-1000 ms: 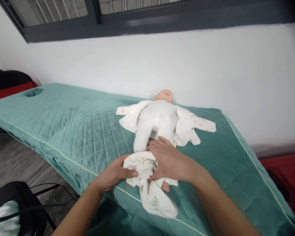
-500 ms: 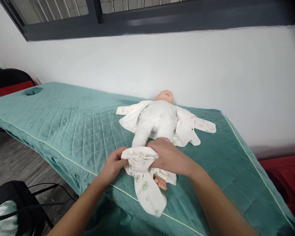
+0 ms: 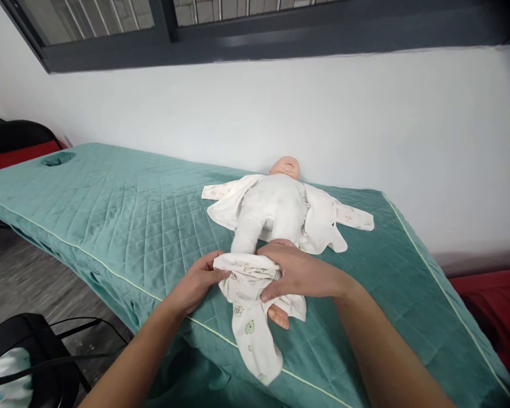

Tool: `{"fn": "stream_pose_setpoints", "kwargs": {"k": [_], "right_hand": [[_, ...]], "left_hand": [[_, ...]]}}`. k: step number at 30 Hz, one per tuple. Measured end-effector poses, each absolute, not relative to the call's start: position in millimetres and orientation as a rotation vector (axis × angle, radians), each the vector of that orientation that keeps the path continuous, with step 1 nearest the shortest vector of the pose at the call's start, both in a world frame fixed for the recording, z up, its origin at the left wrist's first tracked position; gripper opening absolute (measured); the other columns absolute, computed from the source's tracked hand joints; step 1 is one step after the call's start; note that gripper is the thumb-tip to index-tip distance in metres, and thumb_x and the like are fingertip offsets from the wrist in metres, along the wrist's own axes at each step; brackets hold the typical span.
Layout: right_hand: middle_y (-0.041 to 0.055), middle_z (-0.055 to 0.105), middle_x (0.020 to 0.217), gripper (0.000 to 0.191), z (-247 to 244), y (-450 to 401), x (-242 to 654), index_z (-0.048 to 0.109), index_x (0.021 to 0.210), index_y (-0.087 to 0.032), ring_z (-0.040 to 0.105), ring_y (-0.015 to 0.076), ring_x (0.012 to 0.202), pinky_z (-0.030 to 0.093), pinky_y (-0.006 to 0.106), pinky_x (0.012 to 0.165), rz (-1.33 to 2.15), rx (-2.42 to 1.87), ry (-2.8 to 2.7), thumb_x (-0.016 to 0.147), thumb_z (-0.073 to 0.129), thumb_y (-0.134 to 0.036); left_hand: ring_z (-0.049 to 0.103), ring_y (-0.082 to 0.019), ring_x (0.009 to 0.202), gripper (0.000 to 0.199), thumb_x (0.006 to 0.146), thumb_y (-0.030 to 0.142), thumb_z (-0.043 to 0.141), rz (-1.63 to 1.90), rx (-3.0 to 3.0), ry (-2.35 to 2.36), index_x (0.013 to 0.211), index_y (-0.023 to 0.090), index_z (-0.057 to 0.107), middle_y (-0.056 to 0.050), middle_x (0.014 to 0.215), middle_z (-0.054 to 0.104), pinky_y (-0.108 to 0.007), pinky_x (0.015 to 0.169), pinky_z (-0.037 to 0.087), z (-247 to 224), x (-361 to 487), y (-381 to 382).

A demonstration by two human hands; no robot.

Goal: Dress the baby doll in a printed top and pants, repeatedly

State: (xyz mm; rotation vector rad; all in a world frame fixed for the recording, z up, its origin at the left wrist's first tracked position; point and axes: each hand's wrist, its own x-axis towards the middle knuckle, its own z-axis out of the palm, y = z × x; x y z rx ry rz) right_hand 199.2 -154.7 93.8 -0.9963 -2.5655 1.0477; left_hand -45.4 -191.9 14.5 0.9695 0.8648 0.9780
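White printed cloth (image 3: pixel 254 331) is bunched at the foot end of the doll (image 3: pixel 274 195), where the left hand (image 3: pixel 198 281) pinches one side of its rolled rim and the right hand (image 3: pixel 300 273) grips the other, thumb pressing the folds, fingers over one of the doll's legs. The other leg enters the gathered rim, its foot hidden. If the two sides were pulled unevenly, the folds could twist or snag on that hidden foot; a hard tug could drag the light-looking doll toward the bed's near edge, and a loosened pinch might let the rim unroll. The cloth lies directly between the hands, touching both, one limp end trailing below them across the piped edge. A bare foot (image 3: pixel 279 316) of the doll pokes out just beside the right thumb. Further out, an unfastened jacket (image 3: pixel 323 224) spreads beneath the doll to both sides, on the green quilted bed (image 3: pixel 153 215). Behind the doll's head rises a pale wall (image 3: pixel 238 113); well apart from it, past the left arm, stands a black chair (image 3: pixel 53 362).
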Motion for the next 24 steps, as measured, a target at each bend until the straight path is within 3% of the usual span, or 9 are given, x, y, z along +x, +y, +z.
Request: {"fn": "stream_pose_setpoints", "kwargs": {"k": [3,8,14,24], "right_hand": [[-0.0018,0.069,0.093,0.028,88.6,-155.5,195.3,0.065,0.089,-0.024,0.06,0.0215,0.095,0.036,0.036,0.094,1.025,-1.014,-2.519,0.085,0.066,-0.051],[-0.006,0.067,0.08,0.006,75.4,-157.1,183.2,0.061,0.082,-0.023,0.061,0.0163,0.079,0.035,0.035,0.092,0.825,-1.096,-2.455,0.084,0.065,-0.028],[-0.0053,0.063,0.073,0.009,68.1,-154.6,183.3,0.056,0.076,-0.022,0.057,0.0141,0.071,0.033,0.027,0.064,0.729,-1.175,-2.398,0.084,0.059,-0.023],[-0.004,0.065,0.077,0.011,65.6,-155.2,179.4,0.051,0.078,-0.022,0.057,0.0144,0.07,0.029,0.026,0.061,0.653,-1.401,-2.281,0.088,0.054,-0.026]], "left_hand": [[0.055,-0.013,0.073,0.026,0.075,0.031,0.076,1.048,0.959,0.893,0.089,0.014,0.062,0.0,0.077,0.061,-0.025,0.07,0.042,11.0,-41.6,-190.5],[0.05,-0.011,0.073,0.024,0.08,0.033,0.072,1.174,1.068,0.965,0.091,0.015,0.061,0.001,0.081,0.058,-0.022,0.067,0.039,8.2,-34.4,-187.6],[0.046,-0.011,0.073,0.018,0.089,0.035,0.059,1.259,1.361,1.135,0.087,0.017,0.057,0.002,0.08,0.053,-0.022,0.066,0.038,7.8,-28.5,-177.8],[0.051,-0.012,0.076,0.009,0.091,0.027,0.052,1.308,1.663,1.243,0.089,0.019,0.056,0.003,0.083,0.056,-0.024,0.07,0.041,1.4,-22.6,-148.1]]}}
